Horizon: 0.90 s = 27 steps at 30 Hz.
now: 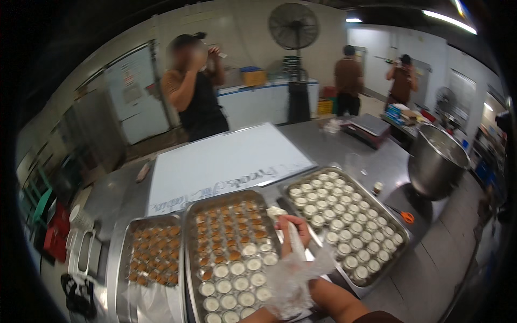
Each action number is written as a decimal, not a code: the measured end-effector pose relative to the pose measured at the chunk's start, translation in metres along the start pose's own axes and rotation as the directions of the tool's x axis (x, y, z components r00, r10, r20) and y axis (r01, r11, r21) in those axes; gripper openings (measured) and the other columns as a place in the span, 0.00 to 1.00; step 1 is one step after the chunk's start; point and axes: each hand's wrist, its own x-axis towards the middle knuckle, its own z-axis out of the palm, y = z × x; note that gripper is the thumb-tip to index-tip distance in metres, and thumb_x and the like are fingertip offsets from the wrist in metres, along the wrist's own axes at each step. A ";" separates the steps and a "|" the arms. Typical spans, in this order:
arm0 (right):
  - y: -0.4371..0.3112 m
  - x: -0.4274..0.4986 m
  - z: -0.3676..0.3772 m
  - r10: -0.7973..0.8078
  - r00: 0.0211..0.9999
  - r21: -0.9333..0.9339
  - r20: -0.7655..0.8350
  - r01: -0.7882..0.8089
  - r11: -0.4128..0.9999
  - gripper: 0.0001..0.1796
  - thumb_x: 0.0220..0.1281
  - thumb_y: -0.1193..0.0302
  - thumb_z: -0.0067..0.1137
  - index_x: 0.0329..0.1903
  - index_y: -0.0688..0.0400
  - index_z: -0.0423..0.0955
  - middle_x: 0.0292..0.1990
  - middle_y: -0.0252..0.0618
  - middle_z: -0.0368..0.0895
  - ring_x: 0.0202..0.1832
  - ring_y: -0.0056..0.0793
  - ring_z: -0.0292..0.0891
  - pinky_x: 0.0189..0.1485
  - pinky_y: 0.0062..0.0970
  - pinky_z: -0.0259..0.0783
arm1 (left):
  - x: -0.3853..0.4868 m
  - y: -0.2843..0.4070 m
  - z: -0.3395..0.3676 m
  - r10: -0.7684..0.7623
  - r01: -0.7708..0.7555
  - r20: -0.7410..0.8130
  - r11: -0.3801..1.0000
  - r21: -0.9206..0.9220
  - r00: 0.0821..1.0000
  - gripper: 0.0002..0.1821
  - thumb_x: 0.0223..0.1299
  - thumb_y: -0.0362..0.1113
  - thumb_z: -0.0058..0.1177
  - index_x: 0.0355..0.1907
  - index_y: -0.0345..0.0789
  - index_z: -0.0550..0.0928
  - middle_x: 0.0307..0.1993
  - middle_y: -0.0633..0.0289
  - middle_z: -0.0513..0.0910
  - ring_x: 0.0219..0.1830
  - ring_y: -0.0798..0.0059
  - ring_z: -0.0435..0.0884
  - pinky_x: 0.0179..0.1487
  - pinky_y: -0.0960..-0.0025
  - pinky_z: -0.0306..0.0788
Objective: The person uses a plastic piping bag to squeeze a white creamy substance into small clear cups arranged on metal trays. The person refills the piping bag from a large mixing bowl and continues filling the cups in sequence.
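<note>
Both my hands are on a clear plastic piping bag (297, 246) with pale filling, between two metal trays. My right hand (301, 230) grips the bag's upper part; my left hand (286, 238), partly covered by the bag, is against it too. The bag's pale end lies by the rim of the middle tray (273, 218). That tray holds many small round cups, the far ones with brown contents, the near ones white-topped. In the right tray (405, 233) stand rows of white-topped cups (356, 243). Small brown pieces (155, 246) fill the left tray (122, 258).
Beyond the trays lies a whiteboard (226, 161) with writing. A large metal mixing bowl (436, 165), a scale (367, 127), orange-handled scissors (407, 217) and a small jar (377, 187) stand to the right. White containers (83, 254) are at left. Several people stand beyond the steel table.
</note>
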 end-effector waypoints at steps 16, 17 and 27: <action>-0.154 -0.010 -0.137 -0.795 0.529 -0.425 -0.298 0.672 0.607 0.07 0.56 0.82 0.52 0.36 0.62 0.66 0.33 0.41 0.71 0.30 0.23 0.70 0.31 0.21 0.71 | -0.038 0.034 0.060 0.188 0.110 0.529 0.869 -0.482 0.828 0.24 0.69 0.51 0.22 0.30 0.34 0.67 0.35 0.62 0.70 0.47 0.76 0.66 0.58 0.74 0.54; -0.165 -0.015 -0.144 -0.797 0.521 -0.445 -0.306 0.661 0.603 0.07 0.56 0.82 0.52 0.36 0.62 0.66 0.33 0.41 0.71 0.30 0.23 0.70 0.31 0.21 0.71 | -0.041 0.037 0.064 0.200 0.119 0.556 0.867 -0.484 0.806 0.24 0.68 0.51 0.22 0.31 0.34 0.67 0.35 0.62 0.70 0.48 0.75 0.66 0.58 0.74 0.54; -0.244 -0.029 -0.225 -0.823 0.427 -0.575 -0.374 0.589 0.567 0.06 0.55 0.80 0.54 0.36 0.62 0.68 0.35 0.40 0.72 0.30 0.22 0.70 0.33 0.19 0.71 | -0.034 0.073 0.149 0.389 0.176 0.600 0.720 -0.672 0.699 0.17 0.68 0.44 0.28 0.29 0.34 0.66 0.27 0.66 0.66 0.36 0.77 0.69 0.62 0.63 0.57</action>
